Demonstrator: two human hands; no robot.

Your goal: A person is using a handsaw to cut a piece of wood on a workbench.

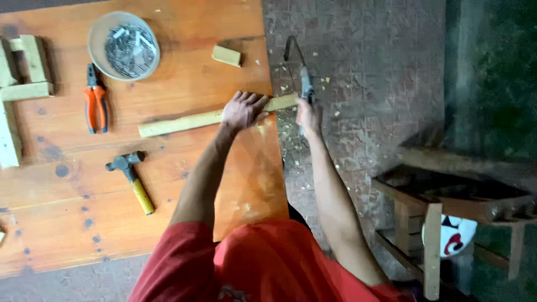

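Note:
My left hand (pixel 244 111) presses flat on a long pale wooden strip (pixel 184 122) that lies across the orange wooden table (pixel 168 184), its end sticking out past the table's right edge. My right hand (pixel 308 116) is closed around the handle of a hand saw (pixel 296 61), whose dark frame stands at the overhanging end of the strip. Sawdust and chips lie on the paved floor below.
On the table: a round bowl of nails (pixel 124 46), orange-handled pliers (pixel 96 105), a yellow-handled hammer (pixel 132 178), a small wood block (pixel 226 55), a wooden frame piece (pixel 17 89) at left. A wooden stool (pixel 442 207) stands on the floor at right.

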